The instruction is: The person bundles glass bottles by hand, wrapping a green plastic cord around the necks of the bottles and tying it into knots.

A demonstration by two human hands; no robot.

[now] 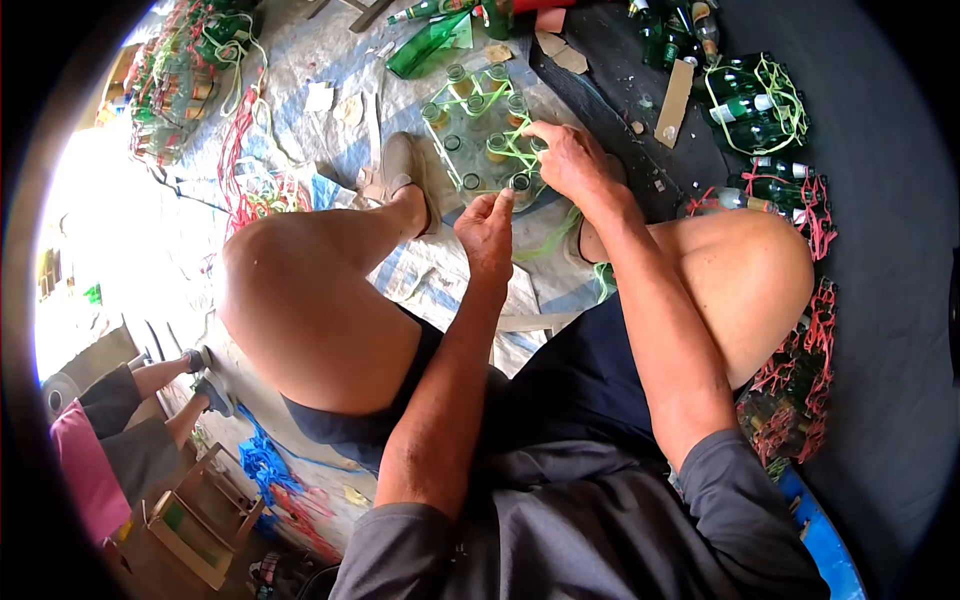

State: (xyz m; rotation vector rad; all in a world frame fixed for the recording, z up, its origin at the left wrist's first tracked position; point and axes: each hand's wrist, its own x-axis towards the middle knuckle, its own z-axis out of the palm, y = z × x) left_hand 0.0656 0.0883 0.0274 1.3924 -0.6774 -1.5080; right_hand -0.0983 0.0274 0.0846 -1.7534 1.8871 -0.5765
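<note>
Between my feet stands a cluster of clear glass bottles [452,145], upright, with light-green plastic string [440,150] looped around the outside and between some necks. My left hand [487,235] is closed in a pinch beside the nearest bottle mouth [520,183]; what lies between thumb and finger is too small to make out. On the cluster's right side, my right hand [572,160] has its forefinger crooked over the green string, the other fingers curled in. Part of the string there is hidden by the hand. A loose green tail hangs below it.
Tied bundles of green bottles [755,105] line the right side, some in red string. Loose green bottles [430,45] lie beyond the cluster. Another bundle [180,90] stands at upper left near red string [238,150]. A person's legs [165,380] show at left.
</note>
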